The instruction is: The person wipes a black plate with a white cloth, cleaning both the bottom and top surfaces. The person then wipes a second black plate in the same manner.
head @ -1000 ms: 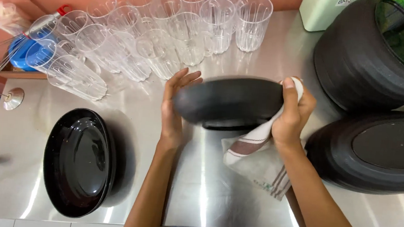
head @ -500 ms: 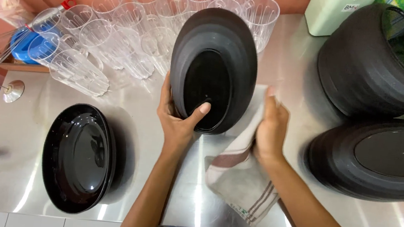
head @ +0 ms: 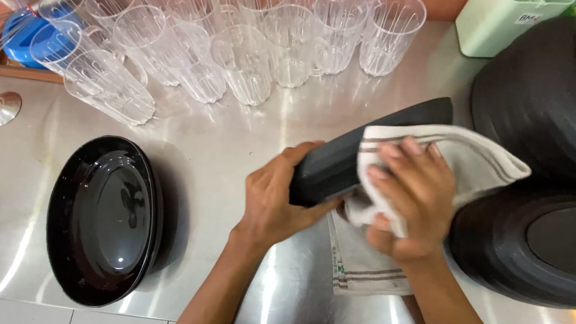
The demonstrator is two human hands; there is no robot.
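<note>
My left hand (head: 277, 200) grips the near edge of a black oval plate (head: 352, 154), held tilted above the steel counter (head: 235, 129). My right hand (head: 408, 195) presses a white cloth with brown stripes (head: 471, 158) against the plate's upper side; the cloth's tail hangs down below my hands. The cloth and my right hand hide most of the plate. A short stack of black oval plates (head: 103, 218) lies face up on the counter to the left.
Several clear plastic tumblers (head: 257, 39) stand and lie at the back. Two tall stacks of black plates (head: 555, 96) (head: 547, 243) lie on their sides at the right. A pale green container (head: 499, 20) is at the back right, a blue object (head: 18, 37) back left.
The plate has swung from standing upright, showing its underside, to a flatter tilt. My right hand has brought the cloth from below up over the plate.
</note>
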